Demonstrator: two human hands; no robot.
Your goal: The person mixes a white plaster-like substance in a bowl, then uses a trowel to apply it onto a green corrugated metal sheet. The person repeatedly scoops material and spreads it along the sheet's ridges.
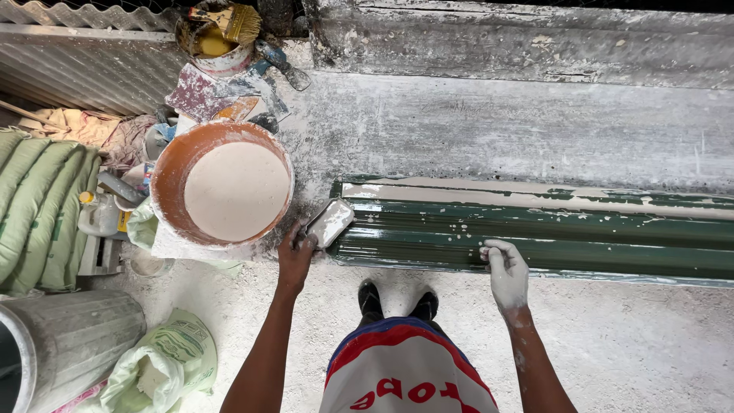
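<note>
At the left end of the green moulding (pixel 535 229) on the floor, the left hand (pixel 297 256) has its fingers clamped on a putty knife (pixel 330 222). The moulding's long axis runs rightward; the right hand (pixel 507 273) rests nearer on its front edge, fingers together.

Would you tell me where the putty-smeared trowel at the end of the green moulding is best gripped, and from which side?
Probably by its handle end, from the side nearest the person. The trowel lies tilted, its wet white blade pointing up-right toward the green moulding, its handle end down-left. The left hand already closes there, beside the orange bucket, off the smeared face.
</note>
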